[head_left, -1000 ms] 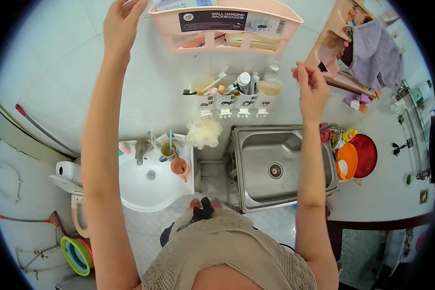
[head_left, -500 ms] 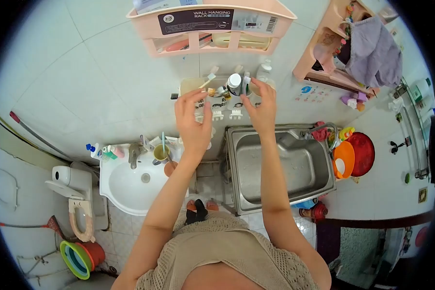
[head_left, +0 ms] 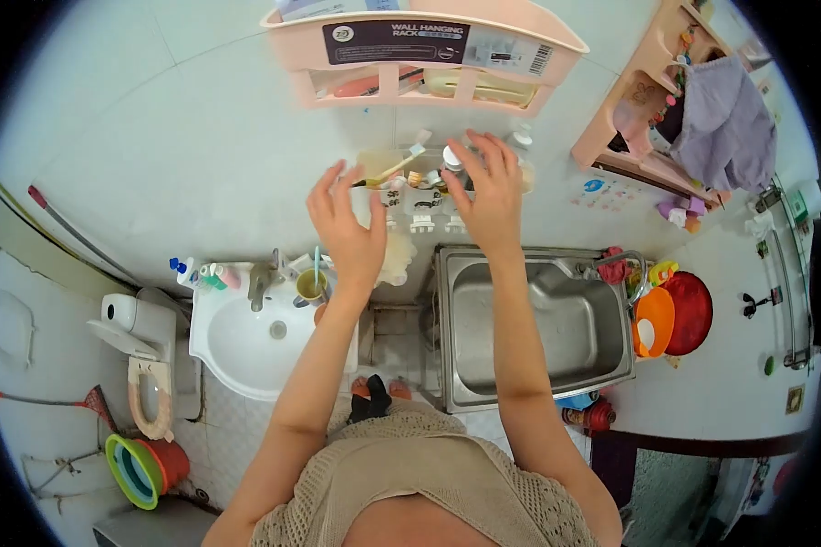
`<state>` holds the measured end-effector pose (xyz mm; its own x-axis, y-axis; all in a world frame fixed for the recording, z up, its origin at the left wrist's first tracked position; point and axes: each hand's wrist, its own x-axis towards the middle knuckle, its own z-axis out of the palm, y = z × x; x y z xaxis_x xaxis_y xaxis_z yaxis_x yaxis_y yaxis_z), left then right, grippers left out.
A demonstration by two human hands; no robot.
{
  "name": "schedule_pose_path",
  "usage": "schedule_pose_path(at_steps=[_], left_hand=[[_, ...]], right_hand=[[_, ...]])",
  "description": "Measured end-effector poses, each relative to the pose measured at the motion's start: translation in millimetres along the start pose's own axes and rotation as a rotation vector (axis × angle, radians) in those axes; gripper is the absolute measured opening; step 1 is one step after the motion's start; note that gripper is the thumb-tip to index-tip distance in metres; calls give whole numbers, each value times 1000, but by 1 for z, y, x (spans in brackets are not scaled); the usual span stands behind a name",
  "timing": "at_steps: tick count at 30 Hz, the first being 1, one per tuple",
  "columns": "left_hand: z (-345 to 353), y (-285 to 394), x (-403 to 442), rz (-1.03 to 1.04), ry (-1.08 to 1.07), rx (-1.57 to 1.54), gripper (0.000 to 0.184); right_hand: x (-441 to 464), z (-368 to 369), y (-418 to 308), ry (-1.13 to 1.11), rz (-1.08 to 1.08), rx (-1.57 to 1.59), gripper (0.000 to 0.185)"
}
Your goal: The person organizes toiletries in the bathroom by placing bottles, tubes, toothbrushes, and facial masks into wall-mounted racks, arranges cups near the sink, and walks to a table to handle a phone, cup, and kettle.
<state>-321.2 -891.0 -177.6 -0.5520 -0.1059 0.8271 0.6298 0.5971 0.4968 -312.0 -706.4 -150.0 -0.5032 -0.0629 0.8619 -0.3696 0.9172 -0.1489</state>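
My left hand (head_left: pixel 348 228) is raised at the left end of a wall-mounted toothbrush holder (head_left: pixel 394 195), fingers apart. Close to its fingertips a pale toothbrush with a yellowish handle (head_left: pixel 392 170) lies slanted across the holder's top, bristles up to the right. Whether a finger touches the handle's end is unclear. My right hand (head_left: pixel 491 196) is at the holder's right part with fingers spread, partly covering a white-capped container (head_left: pixel 452 158). Other small items stand in the holder between my hands. White hooks (head_left: pixel 422 223) line its lower edge.
Above is a pink wall rack (head_left: pixel 429 91). Below are a white washbasin (head_left: pixel 237 342) with a cup (head_left: pixel 311 286) and a steel sink (head_left: pixel 538 337). A pump bottle (head_left: pixel 520 139) stands behind my right hand. A pink shelf with a grey cloth (head_left: pixel 725 114) hangs at right.
My left hand has drawn away to the left and my right hand's fingers have spread wider. The toothbrush shows more of its length. The whole view has shifted slightly.
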Motion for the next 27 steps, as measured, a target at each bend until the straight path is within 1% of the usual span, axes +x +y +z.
schedule_pose_path(at_steps=[1,2,3,4,5,6,7,8,9,10,12,13,15,16,18,19,21,22,24,25,27], left_hand=[[-3,-5,0,-3,5,7,42],[-4,-12,0,-35,-9,21,55],[-4,-17,-1,-65,-23,34,68],[-1,-23,-4,-64,-19,38,68],[3,-27,-10,-110,-108,7,76],[4,-26,-10,-157,-197,-24,86],[6,-24,-11,-159,-193,-22,86],[10,-21,-11,-122,-236,-51,90],[14,-17,-10,-85,-279,-80,94],[18,-14,-7,-89,-275,-79,94],[30,-12,4,-75,-343,-164,91],[37,-16,9,-78,-340,-163,91],[54,-27,20,-216,-445,-370,83],[63,-37,24,-217,-443,-368,83],[71,-51,33,-280,-470,-287,70],[71,-53,35,-279,-470,-286,70],[70,-56,40,-126,-612,-192,50],[75,-58,41,-125,-613,-193,50],[81,-56,45,-109,-633,-158,34],[82,-53,47,-109,-633,-158,34],[85,-49,53,-234,-579,38,33]], right_hand=[[1,-2,-2,-14,9,-24,42],[1,-4,-6,-14,5,-17,42],[3,-9,-12,36,68,37,44],[3,-12,-17,86,132,91,46],[-1,-13,-20,85,130,96,46],[-6,-13,-23,137,182,100,45],[-11,-14,-25,188,234,103,44],[-17,-13,-29,187,230,105,44],[-25,-12,-33,197,336,220,40],[-32,-11,-36,204,441,335,36],[-44,-5,-39,196,454,349,34],[-48,-4,-40,195,472,362,31],[-54,-5,-42,195,493,390,30],[-56,-6,-44,198,517,416,28],[-59,-11,-46,190,521,410,27],[-61,-14,-46,181,528,402,25],[-65,-17,-43,176,526,397,25],[-66,-18,-42,166,524,392,24],[-67,-20,-42,154,524,380,24],[-67,-21,-42,142,523,370,23],[-70,-20,-41,152,491,364,22]])
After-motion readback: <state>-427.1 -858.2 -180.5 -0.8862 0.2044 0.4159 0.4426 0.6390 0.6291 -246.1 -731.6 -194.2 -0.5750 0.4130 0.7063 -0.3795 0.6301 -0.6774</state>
